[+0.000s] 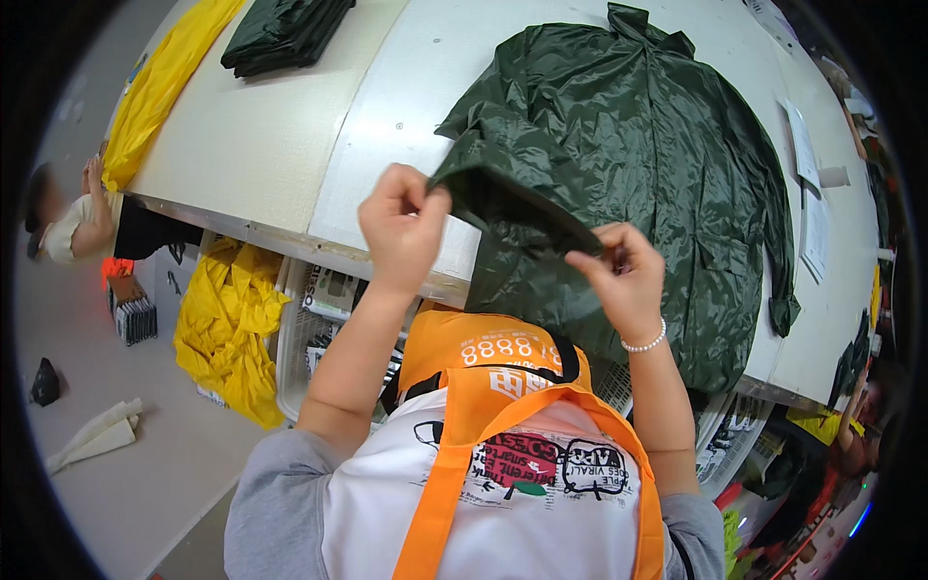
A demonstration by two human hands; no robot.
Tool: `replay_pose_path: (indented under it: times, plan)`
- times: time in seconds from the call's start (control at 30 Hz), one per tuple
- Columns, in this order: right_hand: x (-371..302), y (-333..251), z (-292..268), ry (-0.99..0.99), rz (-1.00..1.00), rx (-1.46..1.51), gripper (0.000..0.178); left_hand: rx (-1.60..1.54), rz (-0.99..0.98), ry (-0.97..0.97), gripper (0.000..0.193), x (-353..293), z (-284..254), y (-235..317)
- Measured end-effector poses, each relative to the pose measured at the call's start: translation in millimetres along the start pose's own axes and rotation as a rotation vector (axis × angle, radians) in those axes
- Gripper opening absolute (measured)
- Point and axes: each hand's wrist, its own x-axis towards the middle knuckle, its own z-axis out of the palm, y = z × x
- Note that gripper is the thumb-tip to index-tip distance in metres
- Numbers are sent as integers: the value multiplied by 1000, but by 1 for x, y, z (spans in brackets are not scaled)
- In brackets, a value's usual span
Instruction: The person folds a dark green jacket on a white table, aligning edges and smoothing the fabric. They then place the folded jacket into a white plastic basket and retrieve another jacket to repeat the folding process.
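A shiny dark green raincoat [667, 174] lies spread on the table, its collar at the far side and its front facing up. The sleeve on the left is lifted toward me, with its wide open end [512, 205] stretched between my hands. My left hand [401, 227] pinches one side of that opening between thumb and fingers. On the opposite side, my right hand [623, 280] grips the edge, a beaded bracelet on its wrist. The coat's other sleeve [778, 251] hangs straight along the right side, its cuff near the table's edge.
Folded dark green garments [290, 34] lie at the far left of the pale table [280, 135]. Yellow material [174, 77] runs along its left end, near another person [82, 227]. A yellow heap [230, 329] and a white crate [290, 338] sit below. Papers [812, 213] lie right.
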Motion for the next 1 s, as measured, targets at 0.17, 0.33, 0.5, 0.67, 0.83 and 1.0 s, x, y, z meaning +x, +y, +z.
replay_pose_path:
  times: [0.17,0.33,0.5,0.67,0.83,1.0]
  plan:
    - [22,20,2,658,271,481,14,253,487,-410,25,-38,7,-3]
    - [-8,13,20,516,121,264,28,267,361,-60,25,-26,24,6]
    - [-36,23,18,227,104,-54,22,195,384,-61,29,-22,6,0]
    - [-45,-3,26,196,-26,-336,24,267,485,-139,29,-24,-3,3]
    - [-26,-17,39,38,-348,-351,23,291,479,-288,28,-26,0,11]
    - [-31,-27,39,-169,-5,-101,23,287,494,-326,26,-24,-9,8]
